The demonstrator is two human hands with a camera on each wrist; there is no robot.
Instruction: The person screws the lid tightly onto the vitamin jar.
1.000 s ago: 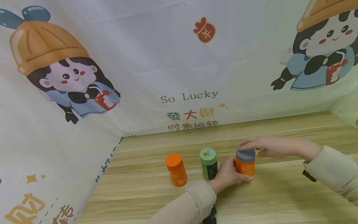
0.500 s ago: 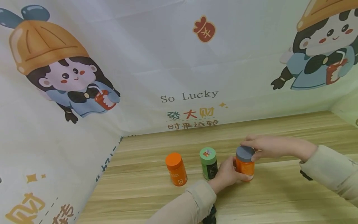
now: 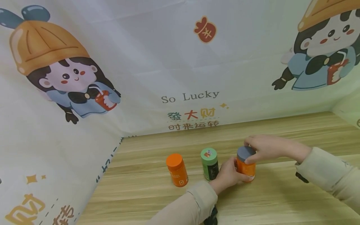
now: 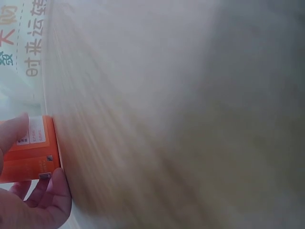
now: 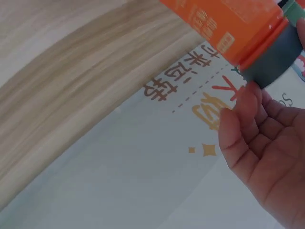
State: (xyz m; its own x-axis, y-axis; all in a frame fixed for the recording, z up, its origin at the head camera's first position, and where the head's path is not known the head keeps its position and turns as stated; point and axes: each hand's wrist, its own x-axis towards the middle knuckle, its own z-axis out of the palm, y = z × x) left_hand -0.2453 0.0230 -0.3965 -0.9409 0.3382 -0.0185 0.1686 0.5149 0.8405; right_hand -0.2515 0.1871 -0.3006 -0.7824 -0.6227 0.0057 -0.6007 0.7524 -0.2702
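My left hand (image 3: 228, 175) grips an orange jar (image 3: 247, 170) around its lower body, thumb in front and fingers behind. In the left wrist view, its fingers and thumb hold the jar (image 4: 33, 157) near the base, which stands on the wooden surface. The jar's grey screw lid (image 3: 244, 153) is on. My right hand (image 3: 265, 147) pinches the lid from above, thumb at the front edge and fingers at the far edge. In the right wrist view, fingertips of the right hand (image 5: 271, 138) touch the side of the lid (image 5: 276, 59).
A green jar (image 3: 209, 164) with a green lid stands upright just left of my left hand. Farther left is an all-orange jar (image 3: 177, 171), also upright. A printed white cloth (image 3: 146, 75) rises behind the wood-grain table (image 3: 135, 187) and along its left side.
My right hand has shifted its grasp: the fingers move over the lid's far edge and the thumb comes round to its front, while the wrist shifts left. The left hand and jar stay nearly still.
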